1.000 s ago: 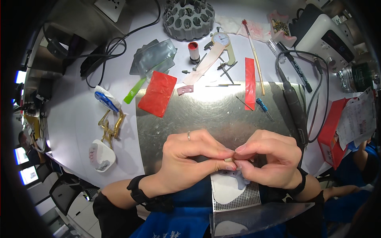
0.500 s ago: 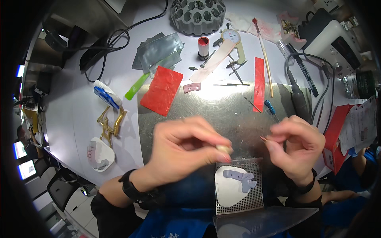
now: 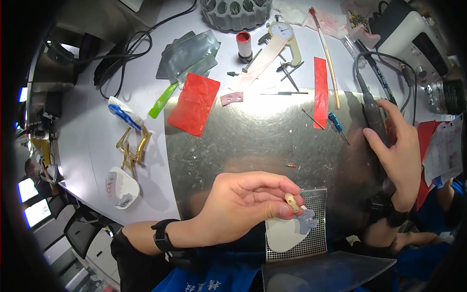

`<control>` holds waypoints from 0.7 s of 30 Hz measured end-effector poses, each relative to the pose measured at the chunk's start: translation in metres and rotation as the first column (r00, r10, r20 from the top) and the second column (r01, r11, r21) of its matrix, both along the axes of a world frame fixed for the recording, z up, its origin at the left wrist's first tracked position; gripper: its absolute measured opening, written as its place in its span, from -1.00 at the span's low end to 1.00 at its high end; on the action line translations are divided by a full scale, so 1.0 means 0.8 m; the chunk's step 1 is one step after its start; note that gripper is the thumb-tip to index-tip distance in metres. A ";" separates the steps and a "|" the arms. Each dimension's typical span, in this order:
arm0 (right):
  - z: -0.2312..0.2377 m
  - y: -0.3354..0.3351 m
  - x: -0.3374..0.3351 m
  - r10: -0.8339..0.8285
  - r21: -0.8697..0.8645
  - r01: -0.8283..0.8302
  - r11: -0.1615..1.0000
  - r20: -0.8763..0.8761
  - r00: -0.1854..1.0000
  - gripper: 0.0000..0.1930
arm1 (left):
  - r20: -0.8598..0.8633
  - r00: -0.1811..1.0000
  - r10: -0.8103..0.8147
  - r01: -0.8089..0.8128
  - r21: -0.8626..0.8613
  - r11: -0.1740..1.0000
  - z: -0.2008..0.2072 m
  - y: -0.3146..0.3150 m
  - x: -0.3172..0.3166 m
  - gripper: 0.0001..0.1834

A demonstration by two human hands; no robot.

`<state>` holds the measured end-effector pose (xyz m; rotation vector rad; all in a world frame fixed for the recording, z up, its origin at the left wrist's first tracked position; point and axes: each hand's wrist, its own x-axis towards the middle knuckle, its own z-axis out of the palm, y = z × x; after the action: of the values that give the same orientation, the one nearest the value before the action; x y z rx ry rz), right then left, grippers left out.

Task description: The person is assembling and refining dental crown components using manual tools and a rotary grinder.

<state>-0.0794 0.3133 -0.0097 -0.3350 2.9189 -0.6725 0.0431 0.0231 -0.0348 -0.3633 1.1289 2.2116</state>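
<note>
The small piece (image 3: 292, 201) is cream, the handpiece (image 3: 373, 116) black, the broad sheet (image 3: 194, 104) red

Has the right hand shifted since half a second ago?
Yes: the right hand has moved rightward and farther up the picture, judged against the blue-handled tool, and is now at the black handpiece.

The cream piece (image 3: 292, 200) looks smooth; the metal plate (image 3: 219, 146) is shiny and scratched; the brush handle (image 3: 329, 73) is wooden.
</note>
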 end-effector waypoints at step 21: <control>-0.025 -0.059 0.038 0.520 -0.991 -0.119 -0.067 -0.136 0.843 -0.63 | -0.004 1.000 0.029 -0.029 -0.006 1.000 -0.003 -0.003 -0.002 -0.75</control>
<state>-0.0489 0.2660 -0.0299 -0.9052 1.3018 -2.3324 0.0419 0.0209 -0.0368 -0.3798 1.1391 2.2355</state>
